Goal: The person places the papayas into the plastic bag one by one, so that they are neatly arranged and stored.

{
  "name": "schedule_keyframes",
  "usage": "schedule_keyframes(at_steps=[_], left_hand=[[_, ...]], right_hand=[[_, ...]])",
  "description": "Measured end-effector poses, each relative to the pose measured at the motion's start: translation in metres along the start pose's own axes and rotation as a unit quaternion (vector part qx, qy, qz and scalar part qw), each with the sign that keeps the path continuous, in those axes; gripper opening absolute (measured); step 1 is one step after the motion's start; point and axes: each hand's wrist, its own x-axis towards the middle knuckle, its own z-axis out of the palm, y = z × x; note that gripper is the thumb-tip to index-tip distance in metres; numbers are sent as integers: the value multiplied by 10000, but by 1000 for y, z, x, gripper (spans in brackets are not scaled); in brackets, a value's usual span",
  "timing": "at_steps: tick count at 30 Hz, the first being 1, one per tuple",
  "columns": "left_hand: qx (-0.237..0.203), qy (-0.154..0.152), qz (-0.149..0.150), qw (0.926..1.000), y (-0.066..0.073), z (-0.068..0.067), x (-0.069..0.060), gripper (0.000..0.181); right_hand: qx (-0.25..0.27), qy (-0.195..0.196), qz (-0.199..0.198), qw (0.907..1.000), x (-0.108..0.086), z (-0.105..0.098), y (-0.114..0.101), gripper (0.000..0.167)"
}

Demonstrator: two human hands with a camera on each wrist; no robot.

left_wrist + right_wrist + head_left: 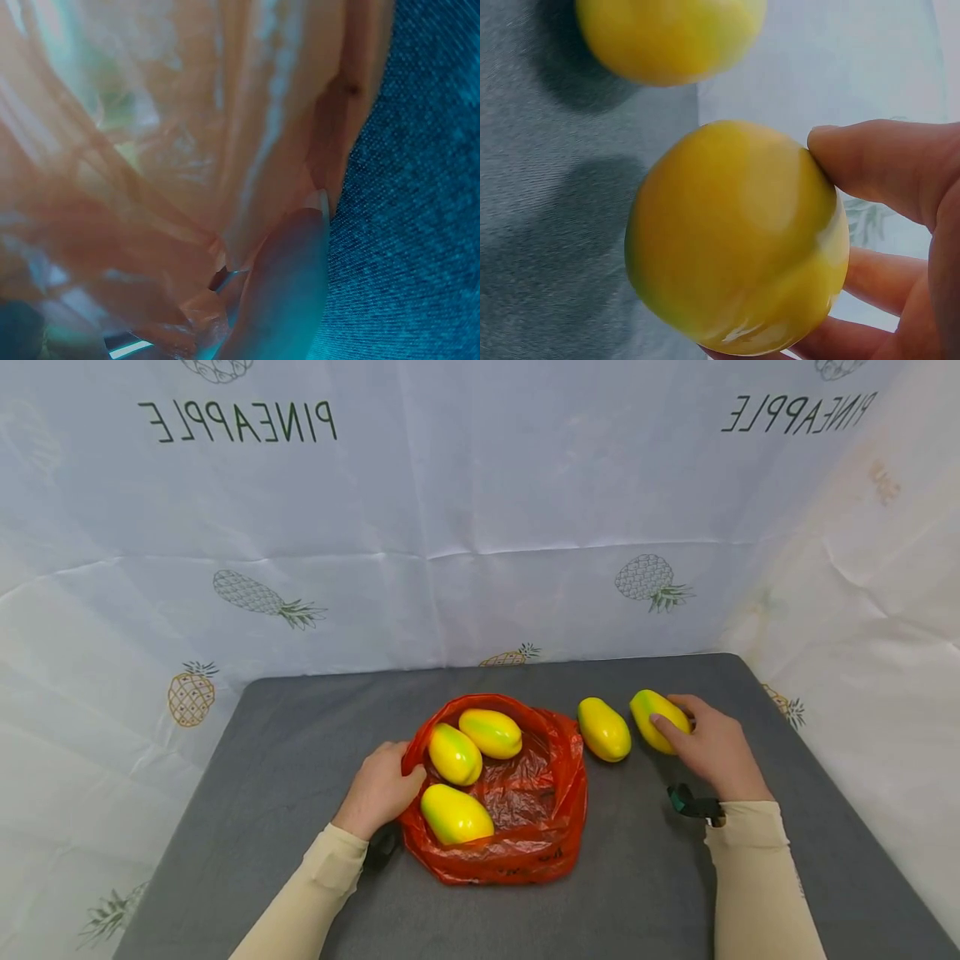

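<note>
A red plastic bag (572, 793) stands open-mouthed on the table, with three yellow-green mangoes inside: one at the back (491, 732), one at the left (454, 754) and one at the front (456, 815). My left hand (382, 787) grips the bag's left rim, thumb on the inner side; in the left wrist view the thumb (281, 285) presses the thin plastic (180, 195). To the right of the bag, my right hand (716, 747) holds another mango (651, 718) between thumb and fingers. In the right wrist view this mango (735, 240) appears raised off the cloth.
One more mango (603, 729) lies on the table between the bag and my right hand. Grey cloth (300, 752) covers the table. Behind its far edge hangs a white curtain (465, 602) printed with pineapples, which continues along both sides.
</note>
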Motion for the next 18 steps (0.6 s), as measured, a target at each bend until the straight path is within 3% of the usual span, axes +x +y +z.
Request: schedule_keyframes(at_steps=[18], left_hand=[[8, -44, -72, 10000, -2, 1, 1, 28]], right_hand=[[-15, 319, -319, 9990, -15, -16, -28, 79]])
